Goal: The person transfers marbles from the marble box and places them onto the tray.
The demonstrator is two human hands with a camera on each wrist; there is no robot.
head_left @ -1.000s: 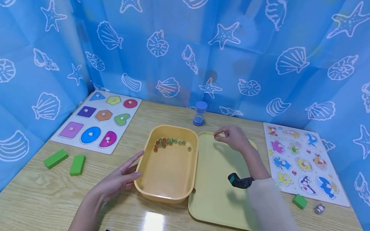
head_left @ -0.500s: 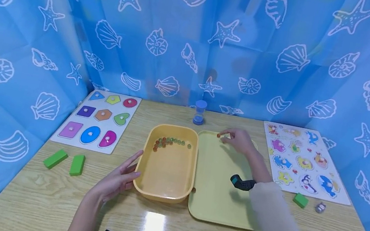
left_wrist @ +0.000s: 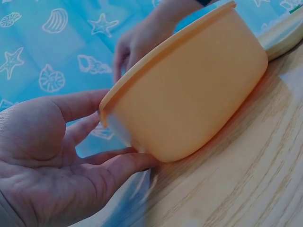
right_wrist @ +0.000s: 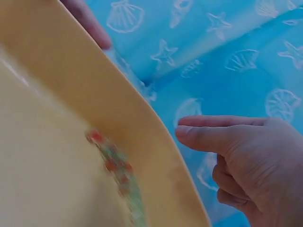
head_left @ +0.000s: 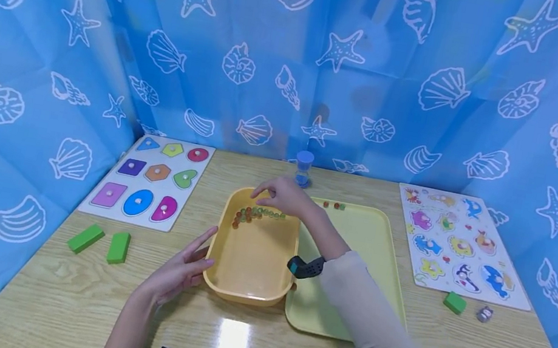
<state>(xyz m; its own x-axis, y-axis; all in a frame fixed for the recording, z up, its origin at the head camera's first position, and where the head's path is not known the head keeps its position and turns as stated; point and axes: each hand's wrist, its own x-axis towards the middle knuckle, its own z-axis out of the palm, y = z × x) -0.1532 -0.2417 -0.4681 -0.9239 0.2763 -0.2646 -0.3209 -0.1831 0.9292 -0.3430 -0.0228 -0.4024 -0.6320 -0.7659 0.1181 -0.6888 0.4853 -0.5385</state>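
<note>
My left hand (head_left: 175,272) rests against the left side of an orange plastic basin (head_left: 249,267); in the left wrist view, its fingers (left_wrist: 125,163) touch the basin's outer wall near the rim and base. Inside, small round red and green beads (head_left: 249,211) lie in a curved cluster toward the far side. Over the basin's far end hovers my right hand (head_left: 286,195), thumb and forefinger extended and nothing visible between them. Its other fingers are bent in the right wrist view. A pale yellow tray (head_left: 320,322) adjoins the basin, with several beads (head_left: 336,206) along its far edge.
A blue hourglass (head_left: 303,169) stands behind the basin. Puzzle boards lie left (head_left: 115,176) and right (head_left: 489,277). Green blocks (head_left: 119,247) and a small grey figurine (head_left: 484,314) rest on the wooden table. A brown bead (head_left: 293,286) sits between basin and tray.
My right hand has left the tray's far edge, where a red bead was at its fingertips, and moved left over the basin. Beads now show on the tray. My left hand stays put.
</note>
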